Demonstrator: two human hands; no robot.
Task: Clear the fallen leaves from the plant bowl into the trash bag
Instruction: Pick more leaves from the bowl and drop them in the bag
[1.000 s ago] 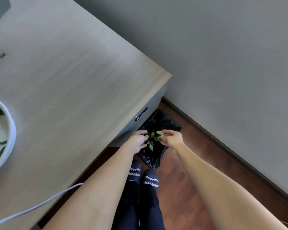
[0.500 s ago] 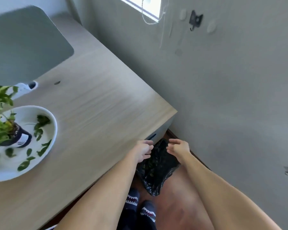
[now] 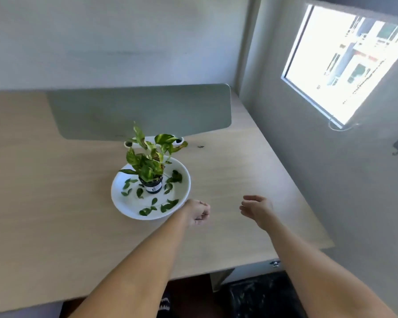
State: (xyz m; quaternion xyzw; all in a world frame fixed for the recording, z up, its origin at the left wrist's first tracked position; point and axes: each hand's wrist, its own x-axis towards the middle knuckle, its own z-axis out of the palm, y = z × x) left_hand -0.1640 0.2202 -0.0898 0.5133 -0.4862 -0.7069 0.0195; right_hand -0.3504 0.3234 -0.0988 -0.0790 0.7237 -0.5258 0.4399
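- Left hand (image 3: 198, 214): loosely curled, holding nothing, just beside the front-right rim of the round white plant bowl (image 3: 124, 204).
- Right hand (image 3: 255, 208): released, fingers spread, empty, above the pale wooden surface (image 3: 251, 171).
- Scattered dark green fallen leaves (image 3: 168, 206) lie in the bowl around a small black potted plant (image 3: 151, 166).
- Black plastic trash bag (image 3: 260, 297): on the floor below the surface's front edge.

White plant bowl (image 3: 184, 180) sat on the desk (image 3: 55, 203), fallen leaves (image 3: 168, 206) scattered around a potted plant (image 3: 148, 165) inside it, left hand (image 3: 199, 214) loosely curled beside its rim, right hand (image 3: 255, 208) empty, fingers spread, further right, black trash bag (image 3: 260, 297) below the desk edge.
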